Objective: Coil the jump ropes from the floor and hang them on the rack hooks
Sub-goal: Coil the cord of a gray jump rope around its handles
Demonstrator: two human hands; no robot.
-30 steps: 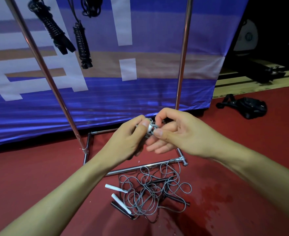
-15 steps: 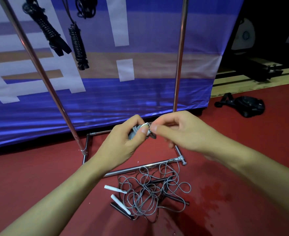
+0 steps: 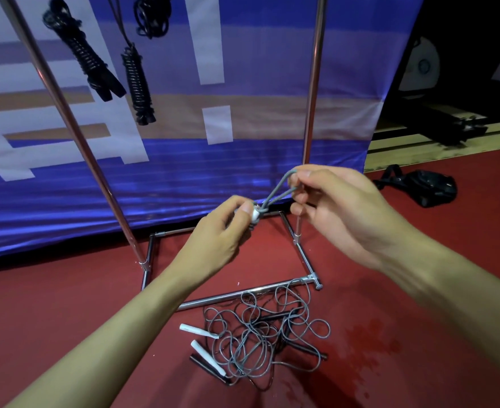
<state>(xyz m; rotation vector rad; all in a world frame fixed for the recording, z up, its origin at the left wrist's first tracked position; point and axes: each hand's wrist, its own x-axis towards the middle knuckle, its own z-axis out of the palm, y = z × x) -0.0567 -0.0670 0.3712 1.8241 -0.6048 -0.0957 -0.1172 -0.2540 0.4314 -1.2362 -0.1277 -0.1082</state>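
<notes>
Left hand (image 3: pixel 217 242) curled around a small coiled grey jump rope bundle (image 3: pixel 254 214), thumb pressed on the white handle end poking out past the fingers. Right hand (image 3: pixel 340 213) up and to the right of that grip, thumb and forefinger pinching the top of a grey cord loop (image 3: pixel 278 191) that runs taut down to the bundle. Remaining right fingers (image 3: pixel 298 209) curled loosely below the pinch. Most of the bundle hidden inside the left fist, so number of turns hard to make out.

Directly below both grips, on the red floor (image 3: pixel 66 319), a loose tangle of grey jump rope (image 3: pixel 260 334) with two white handles (image 3: pixel 197 331) at its left edge and dark handles (image 3: pixel 272 316) mixed in, possibly from a second, black rope. Tangle lying just in front of the near base bar of the metal rack (image 3: pixel 312 92), some loops touching or overlapping that bar.

Above and left of the left-hand grip, two black coiled ropes (image 3: pixel 136 83) hanging from the rack, with a further dark bunch (image 3: pixel 151 13) at the top edge. Rack's right upright rising just behind the right-hand pinch; left upright slanting up well to the left. Blue and white banner (image 3: pixel 242 83) behind the rack. Far right of the grip, a black bag (image 3: pixel 422 187) on the floor.
</notes>
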